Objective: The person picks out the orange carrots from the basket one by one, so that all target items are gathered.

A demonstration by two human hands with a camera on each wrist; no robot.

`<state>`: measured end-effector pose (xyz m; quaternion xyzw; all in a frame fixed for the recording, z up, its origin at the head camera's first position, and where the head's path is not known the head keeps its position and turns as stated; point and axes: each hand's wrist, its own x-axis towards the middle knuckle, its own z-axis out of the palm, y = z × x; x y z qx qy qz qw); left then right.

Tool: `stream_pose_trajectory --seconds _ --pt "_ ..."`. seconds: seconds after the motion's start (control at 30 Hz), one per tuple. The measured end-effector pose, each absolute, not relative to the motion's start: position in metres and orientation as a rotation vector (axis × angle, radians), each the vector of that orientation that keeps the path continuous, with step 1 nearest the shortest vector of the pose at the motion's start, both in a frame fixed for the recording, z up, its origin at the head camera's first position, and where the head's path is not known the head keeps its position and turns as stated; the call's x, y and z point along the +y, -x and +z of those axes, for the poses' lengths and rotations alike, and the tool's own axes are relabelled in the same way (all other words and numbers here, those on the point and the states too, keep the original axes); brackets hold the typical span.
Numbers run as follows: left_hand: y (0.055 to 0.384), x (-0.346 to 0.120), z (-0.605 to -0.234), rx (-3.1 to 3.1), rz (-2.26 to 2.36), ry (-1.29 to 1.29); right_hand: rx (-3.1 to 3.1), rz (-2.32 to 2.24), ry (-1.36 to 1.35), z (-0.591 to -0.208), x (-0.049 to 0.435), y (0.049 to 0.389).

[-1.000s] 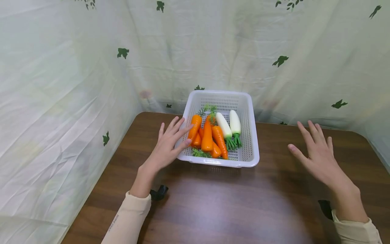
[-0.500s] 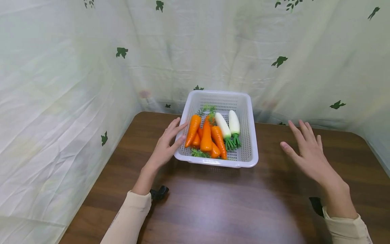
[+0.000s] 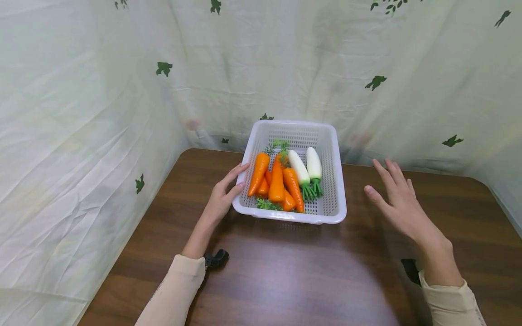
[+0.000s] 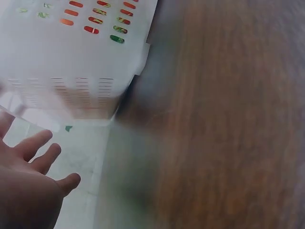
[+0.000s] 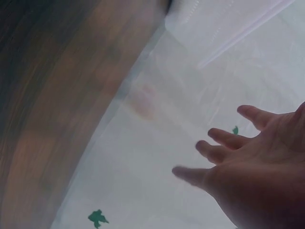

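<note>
A white plastic basket (image 3: 285,217) with slotted walls holds several orange carrots (image 3: 277,183) with leafy green tops, and two white radishes (image 3: 314,164) with green stems. At its left rim is my left hand (image 3: 218,199), fingertips and thumb tip over the edge; whether they touch it I cannot tell. In the left wrist view this hand's fingers (image 4: 46,157) spread loosely beside the basket wall (image 4: 62,62). My right hand (image 3: 401,210) hovers apart from the basket on its right, holding nothing. Its fingers (image 5: 190,174) look fairly straight in the right wrist view.
Everything stands on a brown wooden table (image 3: 293,267); the basket sits near its far edge. A pale curtain (image 3: 293,59) with green leaf and bird prints hangs behind the table and along its left side.
My left hand has drawn back from over the carrots to the basket's left rim. My right hand has moved left, closer to the basket. The basket and vegetables look unmoved.
</note>
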<state>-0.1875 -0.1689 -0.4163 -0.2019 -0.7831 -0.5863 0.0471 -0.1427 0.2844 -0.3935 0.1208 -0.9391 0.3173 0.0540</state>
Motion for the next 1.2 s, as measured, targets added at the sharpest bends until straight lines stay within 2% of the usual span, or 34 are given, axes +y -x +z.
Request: stream_pose_trajectory --seconds 0.13,0.47,0.7,1.2 --pt "0.188 -0.17 -0.418 -2.389 -1.811 0.596 -2.889 1.024 -0.362 -0.389 0.279 0.141" --pt "0.204 -0.176 -0.454 -2.366 -1.79 0.577 -2.866 1.189 -0.386 -0.368 0.242 0.148" --pt "0.204 -0.176 -0.454 -2.373 -1.711 0.577 -2.829 1.402 -0.388 -0.352 0.21 0.156" --pt "0.201 -0.174 -0.451 -2.4 -1.662 0.534 -3.014 1.595 -0.148 -0.341 0.16 0.171"
